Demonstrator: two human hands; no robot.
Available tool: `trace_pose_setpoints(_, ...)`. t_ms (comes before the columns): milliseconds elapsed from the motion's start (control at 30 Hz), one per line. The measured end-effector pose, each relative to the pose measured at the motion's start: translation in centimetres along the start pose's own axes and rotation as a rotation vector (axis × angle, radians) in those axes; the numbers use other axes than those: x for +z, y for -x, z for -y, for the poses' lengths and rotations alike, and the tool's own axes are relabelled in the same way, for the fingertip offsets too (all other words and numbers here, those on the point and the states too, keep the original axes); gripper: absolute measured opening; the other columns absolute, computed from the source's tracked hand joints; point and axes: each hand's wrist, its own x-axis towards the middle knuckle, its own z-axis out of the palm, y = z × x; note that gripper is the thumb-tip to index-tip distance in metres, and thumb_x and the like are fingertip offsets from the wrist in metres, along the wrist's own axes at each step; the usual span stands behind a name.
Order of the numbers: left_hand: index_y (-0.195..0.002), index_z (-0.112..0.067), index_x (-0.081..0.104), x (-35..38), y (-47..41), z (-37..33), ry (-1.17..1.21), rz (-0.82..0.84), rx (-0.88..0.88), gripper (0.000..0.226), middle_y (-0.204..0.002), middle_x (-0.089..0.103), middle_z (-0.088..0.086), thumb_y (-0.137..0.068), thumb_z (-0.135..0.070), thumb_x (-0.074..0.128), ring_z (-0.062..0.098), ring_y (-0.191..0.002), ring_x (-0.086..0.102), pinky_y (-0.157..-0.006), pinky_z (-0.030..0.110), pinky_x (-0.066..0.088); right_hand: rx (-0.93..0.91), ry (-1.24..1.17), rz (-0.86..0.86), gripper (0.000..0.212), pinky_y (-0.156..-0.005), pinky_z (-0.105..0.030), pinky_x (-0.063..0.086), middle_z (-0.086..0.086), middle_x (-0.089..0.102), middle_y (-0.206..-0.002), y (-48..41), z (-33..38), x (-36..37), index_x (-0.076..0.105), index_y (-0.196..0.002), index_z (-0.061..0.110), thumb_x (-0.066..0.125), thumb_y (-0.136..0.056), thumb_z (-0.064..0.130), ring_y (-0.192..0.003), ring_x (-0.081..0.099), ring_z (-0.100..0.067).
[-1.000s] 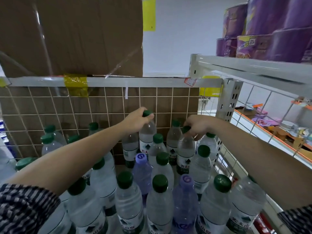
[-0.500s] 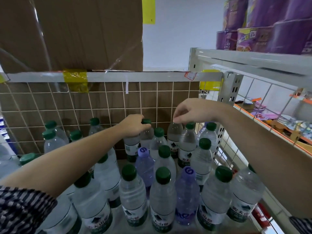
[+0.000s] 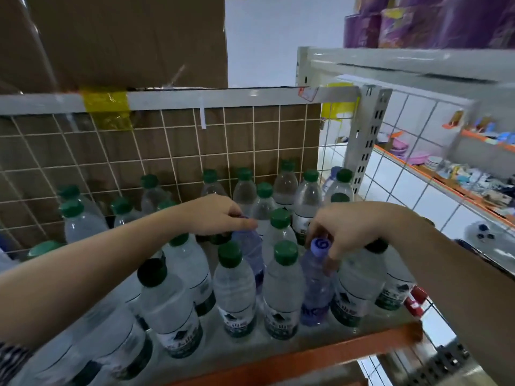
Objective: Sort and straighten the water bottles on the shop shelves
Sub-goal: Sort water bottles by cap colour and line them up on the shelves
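Note:
Several clear water bottles with green caps (image 3: 280, 282) stand packed on the shelf (image 3: 320, 355), among them two purple-tinted bottles. My left hand (image 3: 216, 215) is closed over the top of the rear purple bottle (image 3: 252, 252), in the middle of the group. My right hand (image 3: 344, 232) grips the neck of the front purple bottle (image 3: 316, 291), just below its purple cap (image 3: 320, 244). Both purple bottles stand upright among the green-capped ones.
A white wire grid (image 3: 167, 151) backs the shelf, with a brown cardboard box (image 3: 117, 40) resting on the rail above. A perforated grey upright (image 3: 365, 140) marks the right corner. Purple packs (image 3: 429, 20) sit on the upper right shelf. The shelf's front edge is orange.
Both hands have left the green-capped bottles at the back and come forward and down. Each is now closed on a purple bottle nearer the front.

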Motion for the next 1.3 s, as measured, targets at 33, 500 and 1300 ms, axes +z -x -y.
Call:
trace_pose_setpoints(33, -0.086, -0.007, 0.064, 0.0, -0.2, 0.2, -0.011, 0.004, 0.020, 0.063, -0.069, 0.052, 0.003, -0.089, -0.066, 0.042, 0.013, -0.056, 0.045, -0.056, 0.023, 0.035, 0.018, 0.010, -0.019, 0.035, -0.079, -0.032, 0.058, 0.005, 0.069, -0.094, 0.0, 0.1, 0.4, 0.069, -0.102, 0.022, 0.082, -0.073, 0.037, -0.083, 0.066, -0.011)
trace_pose_setpoints(500, -0.080, -0.017, 0.068, -2.6, 1.4, -0.4, 0.011, -0.352, -0.009, 0.036, -0.069, 0.063, 0.002, -0.081, -0.052, 0.068, 0.009, -0.056, 0.051, -0.057, 0.021, 0.040, -0.065, -0.207, -0.382, 0.027, -0.068, -0.024, 0.047, 0.007, 0.064, -0.085, 2.7, -1.9, -1.1, 0.065, -0.094, 0.021, 0.079, -0.077, 0.036, -0.074, 0.060, -0.005)
trace_pose_setpoints(1300, -0.096, -0.007, 0.055, -8.7, 13.2, -10.1, 1.187, -1.065, 0.314, 0.039, -0.082, 0.070, 0.009, -0.104, -0.041, 0.037, 0.028, -0.077, 0.067, -0.073, 0.037, 0.057, -0.521, -1.279, -0.979, 0.025, -0.071, -0.038, 0.056, -0.011, 0.073, -0.080, 6.6, 6.5, -7.5, 0.058, -0.092, 0.010, 0.047, -0.102, 0.031, -0.070, 0.067, -0.025)
